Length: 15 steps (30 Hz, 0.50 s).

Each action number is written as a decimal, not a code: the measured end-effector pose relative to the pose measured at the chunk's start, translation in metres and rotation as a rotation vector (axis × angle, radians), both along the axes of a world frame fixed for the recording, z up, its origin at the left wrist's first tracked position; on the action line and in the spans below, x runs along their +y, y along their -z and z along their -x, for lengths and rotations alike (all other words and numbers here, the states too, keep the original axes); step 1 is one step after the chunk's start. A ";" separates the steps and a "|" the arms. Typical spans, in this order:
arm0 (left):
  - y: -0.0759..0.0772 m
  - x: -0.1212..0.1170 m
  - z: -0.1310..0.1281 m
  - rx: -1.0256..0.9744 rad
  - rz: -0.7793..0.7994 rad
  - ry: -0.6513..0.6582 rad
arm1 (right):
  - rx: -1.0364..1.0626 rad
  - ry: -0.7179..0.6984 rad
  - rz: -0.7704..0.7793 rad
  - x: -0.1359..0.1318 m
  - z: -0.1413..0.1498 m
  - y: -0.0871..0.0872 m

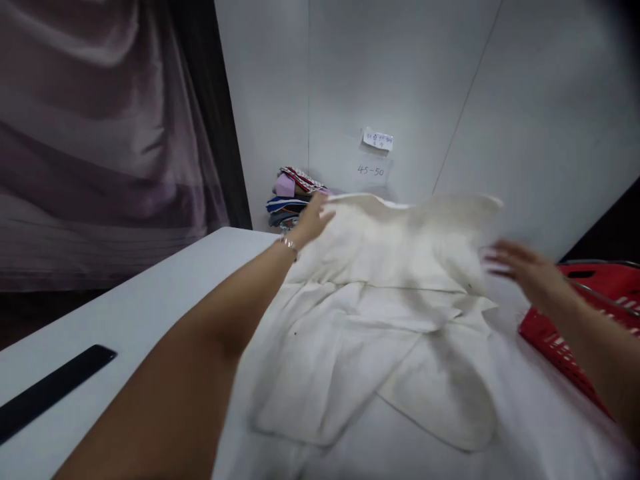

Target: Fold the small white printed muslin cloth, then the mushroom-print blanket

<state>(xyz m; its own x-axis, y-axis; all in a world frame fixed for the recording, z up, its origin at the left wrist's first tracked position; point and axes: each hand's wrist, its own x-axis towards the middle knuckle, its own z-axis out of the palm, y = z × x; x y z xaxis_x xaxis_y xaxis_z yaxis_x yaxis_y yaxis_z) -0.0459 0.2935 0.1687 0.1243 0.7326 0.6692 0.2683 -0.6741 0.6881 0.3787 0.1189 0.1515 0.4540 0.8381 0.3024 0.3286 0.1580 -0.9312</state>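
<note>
A white garment [380, 313] lies spread and partly folded on the white table [130, 313]. My left hand [313, 220] reaches far across it and touches its far left edge, fingers stretched out. A thin bracelet sits on that wrist. My right hand [520, 267] hovers over the garment's right side, fingers extended and blurred by motion, holding nothing that I can see.
A red plastic basket [575, 333] stands at the table's right edge. A stack of folded colourful clothes [293, 197] sits at the far corner by the wall. A flat black strip [50, 390] lies near the left front. A paper label [377, 140] is stuck on the wall.
</note>
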 end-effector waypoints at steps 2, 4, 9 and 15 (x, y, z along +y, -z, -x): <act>0.052 -0.053 0.010 0.152 0.196 0.060 | -0.069 -0.231 0.344 -0.036 0.016 0.061; 0.098 -0.116 0.031 0.280 0.329 0.174 | -0.249 -0.370 0.505 -0.082 0.033 0.120; 0.157 -0.228 0.101 0.453 0.449 0.274 | -0.583 -0.422 0.369 -0.170 0.064 0.198; 0.172 -0.260 0.137 0.698 0.289 0.138 | -0.992 -0.432 0.136 -0.166 0.064 0.210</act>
